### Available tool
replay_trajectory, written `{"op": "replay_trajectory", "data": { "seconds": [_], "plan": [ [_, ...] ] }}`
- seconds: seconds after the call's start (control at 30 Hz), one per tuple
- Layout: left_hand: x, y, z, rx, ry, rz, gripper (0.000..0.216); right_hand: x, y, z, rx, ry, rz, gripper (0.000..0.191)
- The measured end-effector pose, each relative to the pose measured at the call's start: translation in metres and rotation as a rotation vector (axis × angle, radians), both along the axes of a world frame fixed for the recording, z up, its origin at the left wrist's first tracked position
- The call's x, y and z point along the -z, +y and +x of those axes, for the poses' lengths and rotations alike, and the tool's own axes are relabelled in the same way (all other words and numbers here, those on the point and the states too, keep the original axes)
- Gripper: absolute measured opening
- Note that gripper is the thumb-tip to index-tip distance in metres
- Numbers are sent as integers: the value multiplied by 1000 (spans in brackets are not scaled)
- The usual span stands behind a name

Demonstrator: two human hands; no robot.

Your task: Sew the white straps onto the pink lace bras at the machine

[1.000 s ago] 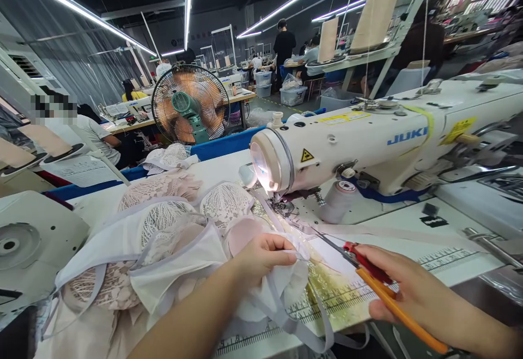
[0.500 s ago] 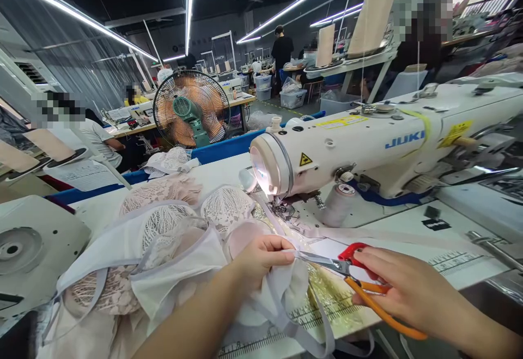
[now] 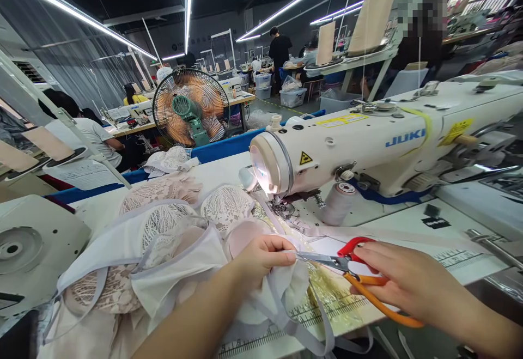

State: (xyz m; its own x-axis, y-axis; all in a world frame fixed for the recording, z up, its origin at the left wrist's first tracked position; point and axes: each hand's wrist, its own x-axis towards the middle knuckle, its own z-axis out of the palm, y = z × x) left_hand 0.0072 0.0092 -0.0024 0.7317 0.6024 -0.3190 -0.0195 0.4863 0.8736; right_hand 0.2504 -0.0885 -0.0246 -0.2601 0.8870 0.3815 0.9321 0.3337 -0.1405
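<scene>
Beyond the right hand (image 3: pixel 398 274), the white sewing machine (image 3: pixel 351 144) reads "JUKI"; its yellow labels (image 3: pixel 455 133) are illegible. Lace-cupped bras (image 3: pixel 165 223) heap left of the left hand (image 3: pixel 265 258), which pinches a white garment (image 3: pixel 297 283). The right hand grips orange-and-red scissors (image 3: pixel 333 262), blade tips at that pinch; a clean snip likely needs taut cloth, skin clear.

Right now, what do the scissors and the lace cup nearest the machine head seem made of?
Scissors: blades likely steel, glinting grey; handles probably plastic or plastic-coated, smooth solid red and orange.
Lace cup: textile, matte, with an openwork pattern; fibre can't be told.
</scene>
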Motion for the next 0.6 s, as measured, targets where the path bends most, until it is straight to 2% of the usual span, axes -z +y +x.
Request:
{"op": "replay_trajectory", "data": {
  "seconds": [0.27, 0.43, 0.6],
  "plan": [
    [0, 1, -1, 29, 2, 18, 27, -8, 1, -1, -2, -63, 1, 32],
    [0, 0, -1, 19, 6, -6, 29, 1, 3, 0, 13, -16, 11, 34],
    [2, 1, -1, 19, 16, 0, 30, 3, 0, 2, -3, 37, -55, 32]
  ]
}}
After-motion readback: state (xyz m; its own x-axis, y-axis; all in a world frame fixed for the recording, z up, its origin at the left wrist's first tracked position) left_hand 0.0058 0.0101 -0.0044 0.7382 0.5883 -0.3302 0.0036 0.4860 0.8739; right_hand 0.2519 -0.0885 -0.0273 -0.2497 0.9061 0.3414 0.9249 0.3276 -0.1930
